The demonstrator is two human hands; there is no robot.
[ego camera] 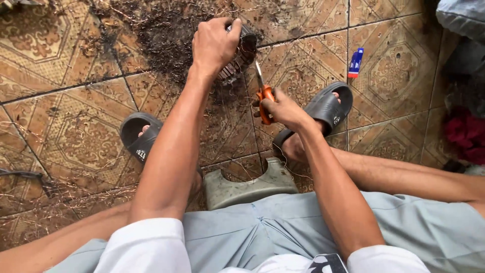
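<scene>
The left hand (214, 45) clamps its fingers over the top of one round wound motor core (241, 53), which stands on the tiled floor (60, 101) at twelve o'clock from the stool. The right hand (283, 108) is curled tight round the orange handles of one pair of scissors (262, 93), blades pointing to eleven o'clock, tips just beside the core under the left fingers. Two dark sandals (326, 106) flank one grey stool (247, 187). One blue tube (355, 62) lies at two o'clock.

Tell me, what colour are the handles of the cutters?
Orange, on the cutters in the right hand; seen in the head view.
</scene>
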